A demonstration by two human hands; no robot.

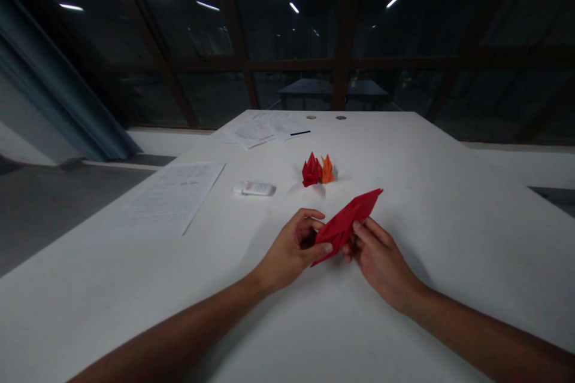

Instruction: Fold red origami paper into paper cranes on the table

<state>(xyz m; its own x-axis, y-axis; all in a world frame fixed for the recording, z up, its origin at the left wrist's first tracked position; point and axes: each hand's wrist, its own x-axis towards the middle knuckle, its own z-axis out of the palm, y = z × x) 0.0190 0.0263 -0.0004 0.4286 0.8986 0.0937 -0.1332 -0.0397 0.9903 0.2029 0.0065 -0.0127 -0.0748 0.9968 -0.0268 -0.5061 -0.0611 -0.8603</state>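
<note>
A folded piece of red paper (348, 221) is held tilted above the white table, its upper right end pointing away from me. My left hand (294, 248) grips its lower left end, thumb on the near face. On the right side, my right hand (381, 260) pinches the lower edge, with the thumb in front and the fingers behind. Beyond the paper stand a red folded figure (310, 171) and an orange folded figure (327, 170), side by side.
The white table (449, 221) reaches toward dark windows. A white remote (254, 189) lies left of the figures. Printed sheets (171, 197) lie at the left, and more papers (263, 130) at the far left. Two round discs sit near the far edge.
</note>
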